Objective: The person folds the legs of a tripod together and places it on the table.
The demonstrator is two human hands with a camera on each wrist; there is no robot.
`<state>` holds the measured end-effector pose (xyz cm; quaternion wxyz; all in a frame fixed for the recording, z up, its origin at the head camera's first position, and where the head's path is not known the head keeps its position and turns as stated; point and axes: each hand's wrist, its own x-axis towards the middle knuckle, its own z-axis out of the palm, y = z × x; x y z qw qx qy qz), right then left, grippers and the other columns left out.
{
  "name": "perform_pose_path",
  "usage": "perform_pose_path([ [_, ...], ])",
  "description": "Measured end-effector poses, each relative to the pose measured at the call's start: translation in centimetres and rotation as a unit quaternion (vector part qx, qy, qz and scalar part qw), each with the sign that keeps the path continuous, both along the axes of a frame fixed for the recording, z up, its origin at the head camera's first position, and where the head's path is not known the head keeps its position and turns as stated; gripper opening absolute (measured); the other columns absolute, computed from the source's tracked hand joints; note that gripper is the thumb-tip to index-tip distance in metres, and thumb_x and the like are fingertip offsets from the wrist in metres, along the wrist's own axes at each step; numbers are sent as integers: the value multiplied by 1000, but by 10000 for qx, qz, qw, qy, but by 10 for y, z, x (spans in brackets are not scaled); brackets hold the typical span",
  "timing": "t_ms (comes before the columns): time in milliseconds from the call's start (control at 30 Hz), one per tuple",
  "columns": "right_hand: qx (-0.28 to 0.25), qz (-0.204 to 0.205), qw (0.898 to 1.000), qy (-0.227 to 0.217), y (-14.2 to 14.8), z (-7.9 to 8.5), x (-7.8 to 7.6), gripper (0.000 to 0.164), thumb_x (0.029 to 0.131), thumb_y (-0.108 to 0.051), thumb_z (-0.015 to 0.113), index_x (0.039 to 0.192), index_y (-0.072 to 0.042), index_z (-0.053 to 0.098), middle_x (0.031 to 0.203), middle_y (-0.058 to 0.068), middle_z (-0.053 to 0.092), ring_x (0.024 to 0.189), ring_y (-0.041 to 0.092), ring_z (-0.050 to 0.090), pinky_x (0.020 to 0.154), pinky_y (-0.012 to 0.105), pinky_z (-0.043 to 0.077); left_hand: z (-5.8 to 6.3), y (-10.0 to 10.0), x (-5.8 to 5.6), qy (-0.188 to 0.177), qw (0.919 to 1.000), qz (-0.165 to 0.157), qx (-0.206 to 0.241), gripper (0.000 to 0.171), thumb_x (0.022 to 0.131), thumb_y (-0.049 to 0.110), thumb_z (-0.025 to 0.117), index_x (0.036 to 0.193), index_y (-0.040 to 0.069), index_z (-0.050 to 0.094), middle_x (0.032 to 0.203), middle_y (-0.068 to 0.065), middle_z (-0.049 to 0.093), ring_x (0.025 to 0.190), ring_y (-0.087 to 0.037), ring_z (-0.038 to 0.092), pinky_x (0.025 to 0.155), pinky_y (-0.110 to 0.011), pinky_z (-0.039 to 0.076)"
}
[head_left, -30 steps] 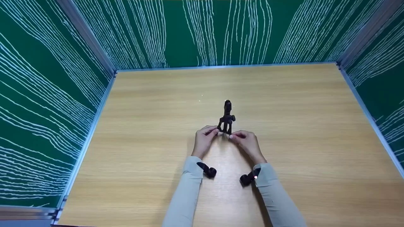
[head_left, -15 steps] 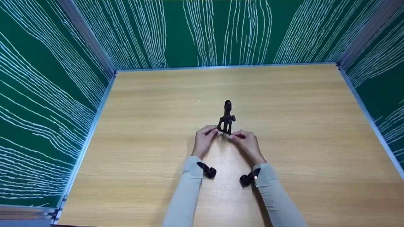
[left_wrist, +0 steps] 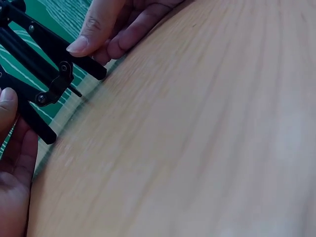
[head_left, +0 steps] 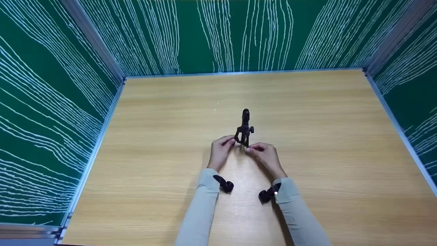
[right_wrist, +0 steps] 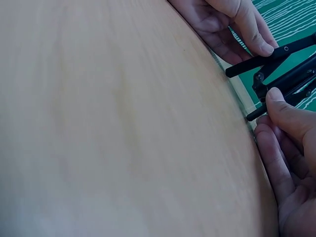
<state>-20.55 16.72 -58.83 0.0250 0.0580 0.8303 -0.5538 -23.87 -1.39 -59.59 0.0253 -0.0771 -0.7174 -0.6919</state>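
A small black tripod (head_left: 244, 130) stands upright near the middle of the table, with a side knob on its right. Its legs are partly spread, and hinged braces join them to the centre column (left_wrist: 27, 54). My left hand (head_left: 220, 152) pinches the left leg low down between thumb and fingers. On the other side, my right hand (head_left: 268, 157) pinches another leg (right_wrist: 256, 112) near its foot. Both leg ends are close to the tabletop; whether they touch it, I cannot tell. In the wrist views the tripod's top is cut off.
A light wood table (head_left: 153, 136) spreads around the hands. Green panels (head_left: 191, 37) with white wavy lines wall it at the back and both sides, in metal frames (head_left: 95, 37). A black wrist camera (head_left: 227, 186) sits on each sleeve cuff.
The tripod has turned slightly, and the leg in my right hand has shifted a little to the left and nearer me. My left hand stays nearly still, its grip unchanged.
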Motion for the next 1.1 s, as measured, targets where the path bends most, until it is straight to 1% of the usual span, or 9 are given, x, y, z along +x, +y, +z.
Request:
perform_pose_path([
  [33, 9, 17, 10000, -6, 0, 0, 0, 26, 80, -26, 78, 98, -8, 74, 102, 10, 73, 97, 22, 65, 88, 31, 49, -3, 0, -2, -16, 10000, 21, -33, 21, 89, 2, 64, 107, -7, 69, 109, -21, 70, 103, -25, 67, 90, -25, 54],
  [100, 14, 14, 10000, -15, 0, 0, 0, 25, 80, -26, 78, 97, -8, 74, 102, 10, 73, 97, 23, 65, 89, 31, 49, -4, 1, -4, -35, 9999, 37, -117, 21, 89, 4, 64, 107, -6, 70, 109, -19, 70, 103, -25, 67, 90, -24, 54],
  [233, 69, -14, 10000, 17, -1, 0, 1, 25, 80, -25, 78, 97, -7, 74, 101, 10, 73, 95, 23, 65, 88, 32, 49, -2, 0, -5, -34, 9994, 18, -346, 21, 90, 6, 64, 107, -5, 70, 108, -18, 71, 102, -24, 67, 89, -24, 54],
  [400, 83, -9, 10000, 52, -3, 0, 1, 26, 80, -25, 78, 99, -7, 74, 102, 11, 73, 97, 24, 65, 90, 34, 49, 1, 0, -8, -113, 9987, 11, -503, 20, 89, 6, 65, 105, -4, 71, 107, -19, 71, 102, -25, 68, 87, -23, 55],
  [500, 105, -5, 9998, 145, -3, -1, 1, 26, 81, -24, 78, 99, -7, 74, 103, 12, 73, 98, 25, 66, 92, 36, 50, 3, 0, -9, -182, 9984, 2, -543, 20, 89, 6, 65, 105, -3, 71, 108, -18, 71, 103, -26, 67, 88, -24, 55],
  [633, 214, -33, 9993, 312, -6, -2, 0, 24, 80, -23, 78, 98, -7, 76, 101, 12, 74, 99, 26, 67, 91, 36, 51, 4, 0, -12, -168, 9979, -37, -630, 20, 90, 6, 64, 106, -4, 71, 109, -18, 70, 106, -28, 66, 90, -28, 54],
  [700, 241, -58, 9990, 363, -6, -2, 0, 23, 80, -23, 78, 97, -7, 76, 100, 12, 74, 99, 26, 67, 90, 36, 51, 3, 0, -13, -184, 9975, -50, -678, 21, 90, 6, 64, 107, -4, 71, 110, -18, 70, 106, -28, 66, 91, -28, 54],
  [867, 256, -106, 9987, 424, -8, -2, 0, 23, 79, -21, 79, 97, -6, 76, 101, 13, 74, 100, 28, 68, 93, 39, 50, 3, 0, -17, -300, 9973, -107, -655, 20, 90, 6, 64, 107, -1, 72, 110, -16, 71, 103, -23, 68, 88, -23, 54],
  [1100, 346, -104, 9980, 511, -10, -1, 1, 22, 78, -21, 80, 95, -8, 76, 100, 11, 74, 100, 27, 68, 93, 39, 50, 4, 0, -20, -334, 9974, -233, -597, 20, 89, 5, 64, 106, -1, 72, 110, -16, 71, 102, -22, 68, 87, -23, 54],
])
